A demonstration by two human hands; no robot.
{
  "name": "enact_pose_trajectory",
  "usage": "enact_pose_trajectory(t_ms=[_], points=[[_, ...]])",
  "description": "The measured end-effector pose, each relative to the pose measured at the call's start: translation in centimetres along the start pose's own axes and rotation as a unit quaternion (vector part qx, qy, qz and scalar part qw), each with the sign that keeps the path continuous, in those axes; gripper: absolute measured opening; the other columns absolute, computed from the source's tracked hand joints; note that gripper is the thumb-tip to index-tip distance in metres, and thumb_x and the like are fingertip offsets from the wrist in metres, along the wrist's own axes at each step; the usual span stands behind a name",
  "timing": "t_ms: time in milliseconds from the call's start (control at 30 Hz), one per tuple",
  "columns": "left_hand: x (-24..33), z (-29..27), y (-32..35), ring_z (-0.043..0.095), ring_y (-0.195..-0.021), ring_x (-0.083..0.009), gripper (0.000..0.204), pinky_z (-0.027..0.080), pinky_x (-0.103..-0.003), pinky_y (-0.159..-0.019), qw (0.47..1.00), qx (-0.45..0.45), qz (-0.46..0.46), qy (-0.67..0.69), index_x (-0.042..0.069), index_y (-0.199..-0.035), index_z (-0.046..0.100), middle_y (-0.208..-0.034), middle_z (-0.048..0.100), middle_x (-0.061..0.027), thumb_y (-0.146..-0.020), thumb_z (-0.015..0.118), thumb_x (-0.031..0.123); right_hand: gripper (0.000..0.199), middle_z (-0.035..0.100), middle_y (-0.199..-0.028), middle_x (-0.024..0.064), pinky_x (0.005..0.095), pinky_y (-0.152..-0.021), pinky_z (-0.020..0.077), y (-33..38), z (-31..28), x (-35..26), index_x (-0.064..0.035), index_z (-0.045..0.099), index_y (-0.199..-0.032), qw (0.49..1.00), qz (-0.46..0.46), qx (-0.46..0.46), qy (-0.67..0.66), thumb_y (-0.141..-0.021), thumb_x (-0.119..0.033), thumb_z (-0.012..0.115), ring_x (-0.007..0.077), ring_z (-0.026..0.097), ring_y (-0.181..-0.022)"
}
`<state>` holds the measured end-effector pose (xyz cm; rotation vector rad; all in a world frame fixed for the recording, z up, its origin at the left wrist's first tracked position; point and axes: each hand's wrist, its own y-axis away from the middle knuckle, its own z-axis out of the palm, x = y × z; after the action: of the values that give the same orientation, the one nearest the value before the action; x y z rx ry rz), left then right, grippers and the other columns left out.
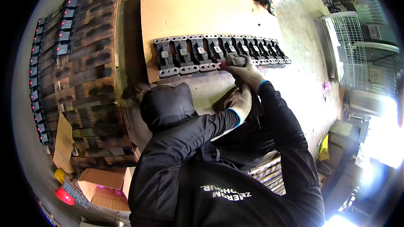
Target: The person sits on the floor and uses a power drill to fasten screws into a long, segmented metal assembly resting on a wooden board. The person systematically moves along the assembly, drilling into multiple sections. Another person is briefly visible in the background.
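Note:
Both my hands wear cream knit gloves with blue cuffs. My right hand [248, 75] is raised at the near edge of the row of black metal links [183, 54], its fingers closed around a dark grey thing [236, 61] I cannot make out. Just below it, my left hand [241, 101] is curled at a dark piece close to my body; what it grips is mostly hidden. The links lie side by side, with pale metal ends bearing holes and a small light square on each middle. They rest along the near edge of a tan board [202, 8].
A black part [262, 1] lies at the board's far right corner. To the left, wooden pallets [88, 59] carry rows of black parts with red marks [35, 71]. An opened cardboard box [107, 183] sits lower left; a wire mesh cage [345, 46] stands at right.

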<state>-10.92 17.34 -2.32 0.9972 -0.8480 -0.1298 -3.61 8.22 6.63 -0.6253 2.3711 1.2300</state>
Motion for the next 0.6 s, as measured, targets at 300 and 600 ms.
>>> enact_pose_trajectory(t_ms=[300, 600], points=[[1.7, -0.6, 3.7, 0.039, -0.146, -0.0474, 0.087, 0.033, -0.052, -0.12, 0.999, 0.029, 0.015, 0.035, 0.003, -0.149, 0.048, -0.155, 0.044, -0.0299, -0.101, 0.029, 0.073, 0.112, 0.069, -0.114, 0.0156, 0.0317, -0.079, 0.0581, 0.3, 0.5, 0.5, 0.0048, 0.031, -0.153, 1.0, 0.001, 0.011, 0.018, -0.073, -0.044, 0.091, 0.0185, 0.068, -0.089], [-0.4, 0.0, 0.3, 0.043, -0.144, -0.0463, 0.087, 0.035, -0.05, -0.119, 0.998, -0.024, 0.034, 0.044, 0.004, -0.148, 0.049, -0.153, 0.048, -0.0287, -0.1, 0.027, 0.073, 0.115, 0.068, -0.118, 0.0185, 0.0324, -0.08, 0.0588, -0.7, 0.3, 1.7, 0.0046, 0.027, -0.155, 1.0, -0.011, -0.003, -0.005, -0.073, -0.043, 0.093, 0.0198, 0.069, -0.091]])
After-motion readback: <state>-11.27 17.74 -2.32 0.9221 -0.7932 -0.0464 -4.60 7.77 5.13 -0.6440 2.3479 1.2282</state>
